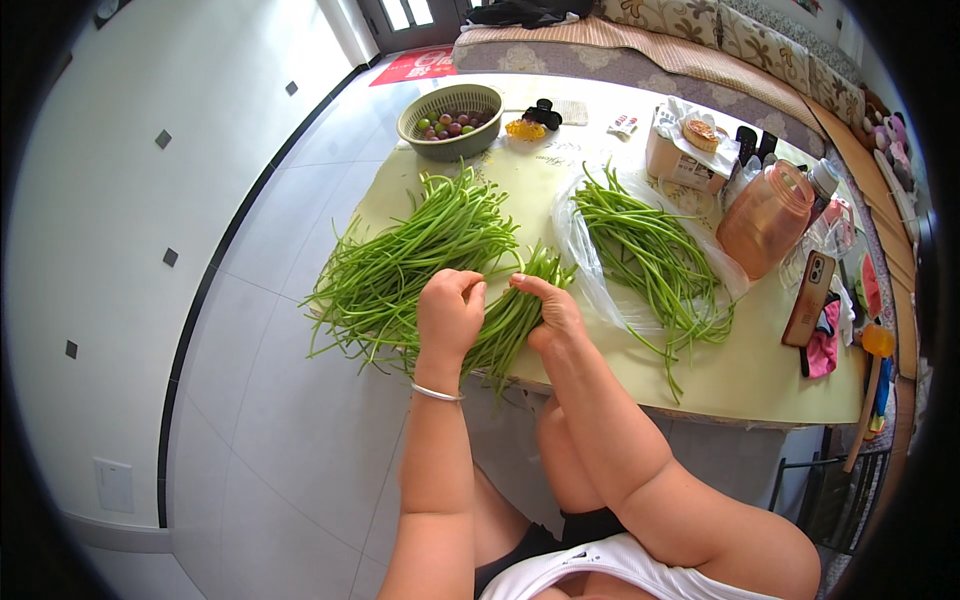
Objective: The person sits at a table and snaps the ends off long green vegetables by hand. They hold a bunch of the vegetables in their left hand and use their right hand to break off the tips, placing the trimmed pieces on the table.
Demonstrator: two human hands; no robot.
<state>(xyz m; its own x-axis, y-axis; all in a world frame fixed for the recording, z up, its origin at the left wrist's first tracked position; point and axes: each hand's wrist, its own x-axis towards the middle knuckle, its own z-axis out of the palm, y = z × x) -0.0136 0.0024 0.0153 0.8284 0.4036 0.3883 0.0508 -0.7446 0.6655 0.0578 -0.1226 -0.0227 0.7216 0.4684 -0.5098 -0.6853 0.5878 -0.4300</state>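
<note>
My left hand (450, 312), with a bracelet on the wrist, is closed in a pinch over a heap of long thin green vegetable stems (410, 265). What lies between its fingertips is too small to make out. Close beside it, my right hand (553, 312) is closed on green stems, thumb and forefinger at their upper part; a smaller bunch (508, 325) hangs between my hands toward the table's near edge. On the right, more green stems (655, 260) lie across an open clear plastic bag (577, 250), their ends spilling over it.
The yellowish-covered table (760, 385) also bears a green basket (420, 148) of grapes, a black hair claw (543, 113), a tissue box (670, 165), a pinkish jar (765, 215) and a phone (808, 298). Behind stands a sofa (640, 65). My knees are below the near edge.
</note>
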